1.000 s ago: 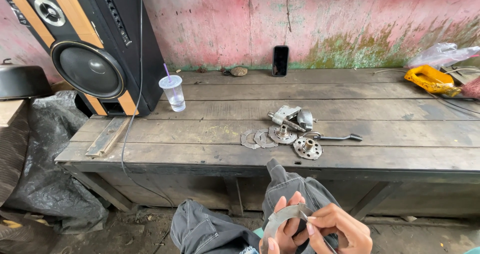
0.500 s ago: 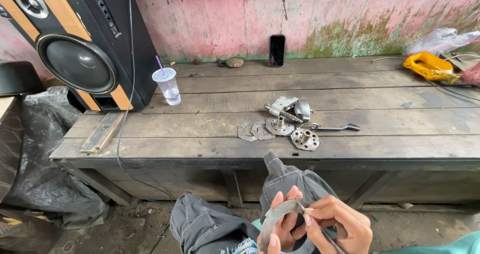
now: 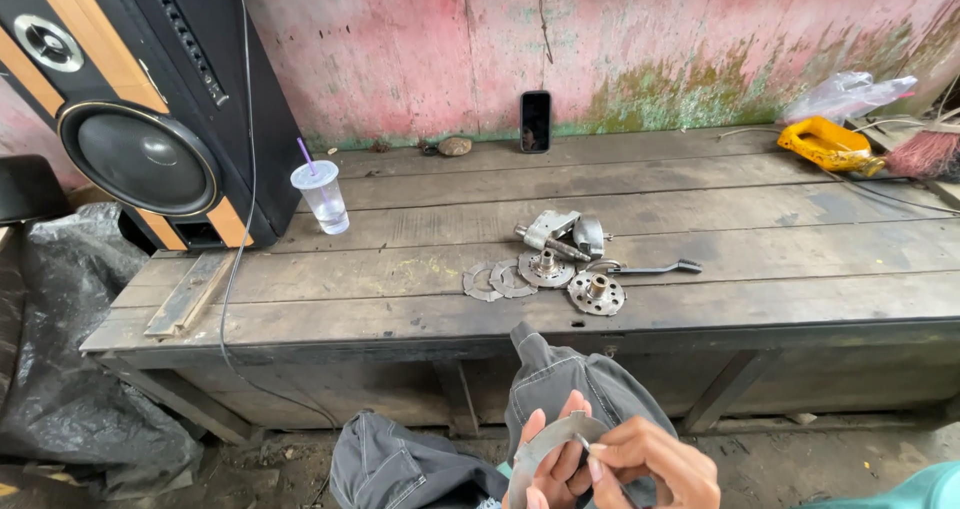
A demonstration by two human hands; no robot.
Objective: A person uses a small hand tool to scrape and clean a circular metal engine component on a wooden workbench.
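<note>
At the bottom of the head view, my left hand (image 3: pixel 553 466) holds a thin curved grey metal plate (image 3: pixel 556 437) over my knee. My right hand (image 3: pixel 652 462) pinches the plate's right edge with thumb and fingers. My grey trousers (image 3: pixel 560 384) lie under both hands. On the wooden bench (image 3: pixel 400 309) ahead lie several round metal discs (image 3: pixel 545 269), a hub with holes (image 3: pixel 596 293), a metal housing (image 3: pixel 560 233) and a lever (image 3: pixel 660 267).
A large black and orange loudspeaker (image 3: pixel 140 119) stands at the bench's left, with a plastic cup and straw (image 3: pixel 322 195) beside it. A black phone (image 3: pixel 536 121) leans on the pink wall. A yellow tool (image 3: pixel 826 145) and a brush (image 3: pixel 925 153) lie far right.
The view has shifted slightly, so the bench and loudspeaker sit a little lower and left. Both hands still work the curved plate, its position nearly the same.
</note>
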